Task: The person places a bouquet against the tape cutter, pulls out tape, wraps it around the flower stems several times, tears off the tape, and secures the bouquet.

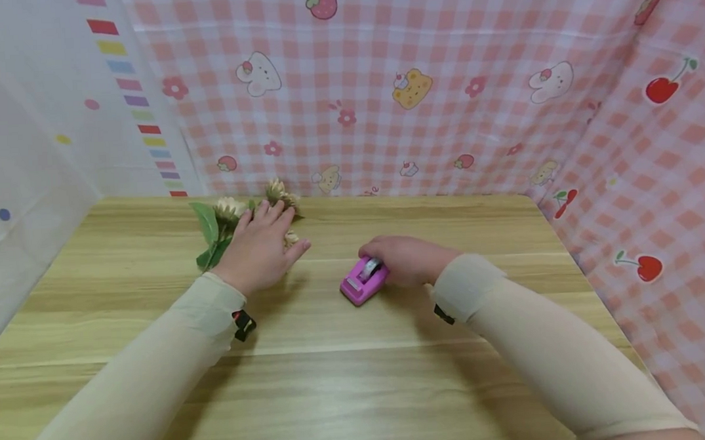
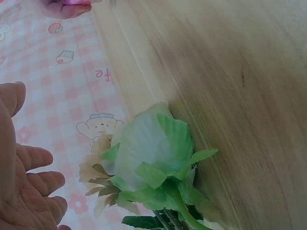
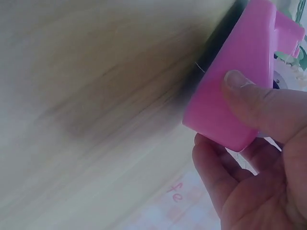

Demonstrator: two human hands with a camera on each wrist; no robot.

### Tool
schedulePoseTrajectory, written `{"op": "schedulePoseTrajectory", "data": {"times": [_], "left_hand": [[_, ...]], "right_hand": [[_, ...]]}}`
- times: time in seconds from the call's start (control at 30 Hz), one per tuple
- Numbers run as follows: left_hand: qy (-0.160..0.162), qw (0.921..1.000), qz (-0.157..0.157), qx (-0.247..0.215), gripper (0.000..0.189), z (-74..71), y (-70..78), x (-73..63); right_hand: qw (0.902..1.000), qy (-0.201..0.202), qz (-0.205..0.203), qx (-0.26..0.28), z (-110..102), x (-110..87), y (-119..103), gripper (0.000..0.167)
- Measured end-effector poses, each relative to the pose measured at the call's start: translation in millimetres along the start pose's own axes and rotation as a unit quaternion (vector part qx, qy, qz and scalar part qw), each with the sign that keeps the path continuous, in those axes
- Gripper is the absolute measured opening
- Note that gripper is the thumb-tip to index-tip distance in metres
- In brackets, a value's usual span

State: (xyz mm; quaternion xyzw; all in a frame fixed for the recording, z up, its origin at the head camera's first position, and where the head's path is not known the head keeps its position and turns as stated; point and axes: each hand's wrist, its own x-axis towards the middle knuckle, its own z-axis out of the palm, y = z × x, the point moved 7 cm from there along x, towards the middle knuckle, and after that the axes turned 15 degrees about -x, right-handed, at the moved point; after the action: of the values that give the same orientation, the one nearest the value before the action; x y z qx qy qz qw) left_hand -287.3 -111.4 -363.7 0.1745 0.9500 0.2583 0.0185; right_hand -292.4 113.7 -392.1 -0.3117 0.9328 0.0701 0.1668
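My right hand (image 1: 416, 260) grips a pink tape dispenser (image 1: 352, 295) from its far right side, near the middle of the table. In the right wrist view the thumb lies flat on the dispenser's pink side (image 3: 230, 112), with fingers curled at its end. Whether its dark base touches the tabletop, I cannot tell. To the left, my left hand (image 1: 259, 253) is spread with relaxed fingers over a bunch of artificial flowers (image 1: 229, 210), partly covering it. The left wrist view shows a pale bloom with green leaves (image 2: 148, 148) beside these fingers, which hold nothing.
The wood-grain table (image 1: 336, 391) meets a pink checked cloth (image 1: 346, 69) at its back edge. Another checked cloth (image 1: 654, 220) hangs along the right side, and a white dotted cloth (image 1: 31, 168) along the left.
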Motion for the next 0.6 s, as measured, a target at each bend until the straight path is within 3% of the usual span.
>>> {"op": "schedulePoseTrajectory", "data": {"times": [0.17,0.3,0.43,0.6], "left_hand": [[-0.001,1.0,0.002,0.002,0.08,2.3,-1.2,0.8],[-0.012,0.9998,0.015,0.006,0.076,4.4,4.4,3.2],[-0.044,0.9963,0.071,0.017,0.064,7.2,26.6,11.5],[-0.102,0.9853,0.137,0.01,0.057,18.2,60.1,26.0]], "right_hand": [[0.9999,-0.01,0.009,0.006,4.4,3.4,-4.0,0.057],[0.9991,-0.003,0.02,0.037,2.6,-0.8,1.1,0.07],[0.9981,0.03,0.022,0.05,-8.8,-14.1,17.4,0.082],[0.9947,0.045,0.068,0.063,-13.0,-29.6,49.3,0.087]]}}
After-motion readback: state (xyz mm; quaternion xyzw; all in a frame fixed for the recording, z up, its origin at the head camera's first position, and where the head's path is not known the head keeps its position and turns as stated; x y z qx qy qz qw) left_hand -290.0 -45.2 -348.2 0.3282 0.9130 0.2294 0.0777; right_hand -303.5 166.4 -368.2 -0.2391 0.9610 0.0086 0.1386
